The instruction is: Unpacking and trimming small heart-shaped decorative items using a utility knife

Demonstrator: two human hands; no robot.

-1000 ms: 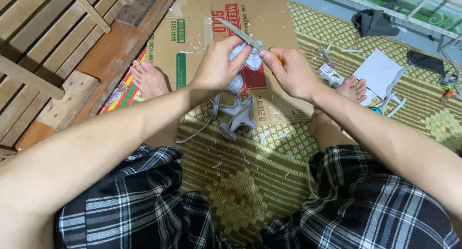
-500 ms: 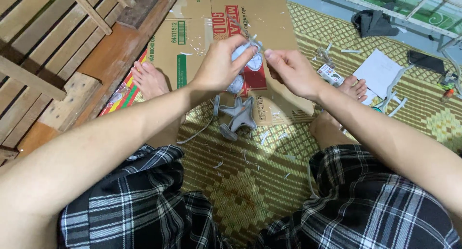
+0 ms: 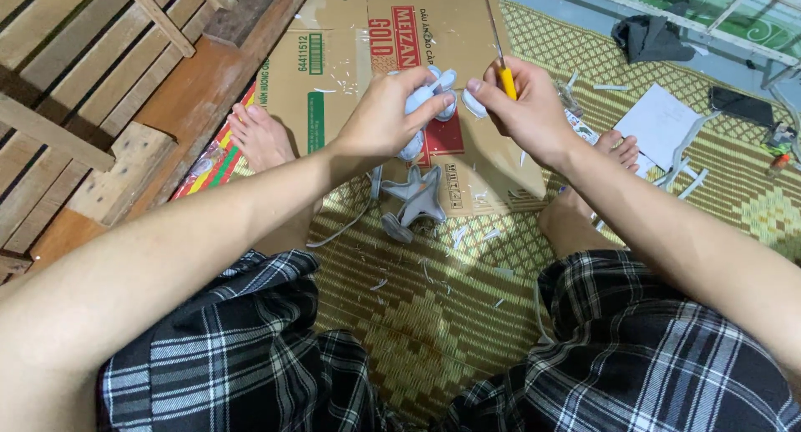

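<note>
The left hand [image 3: 385,119] is closed around a grey plastic part [image 3: 420,106], fingers curled over its top, holding it up above the flattened cardboard [image 3: 334,56] that lies on the woven mat [image 3: 434,315]. The right hand [image 3: 526,111] is clamped on a knife [image 3: 498,44] with a yellow grip; its thin blade points up and away from the person, toward the top of the view. The two hands sit close together, the right thumb just beside the grey part, where a small pale lobe [image 3: 474,105] sticks out; whether the thumb touches it is hard to tell. Below the hands, on the edge of the cardboard, lies a second grey piece [image 3: 415,200], star-shaped, with pale shavings [image 3: 459,236] scattered near it on the mat. Bare feet rest on either side: the left foot [image 3: 260,136] at the cardboard's edge, the right foot [image 3: 613,152] near a white sheet [image 3: 659,123]. A dark cloth [image 3: 651,38] lies farther off.
</note>
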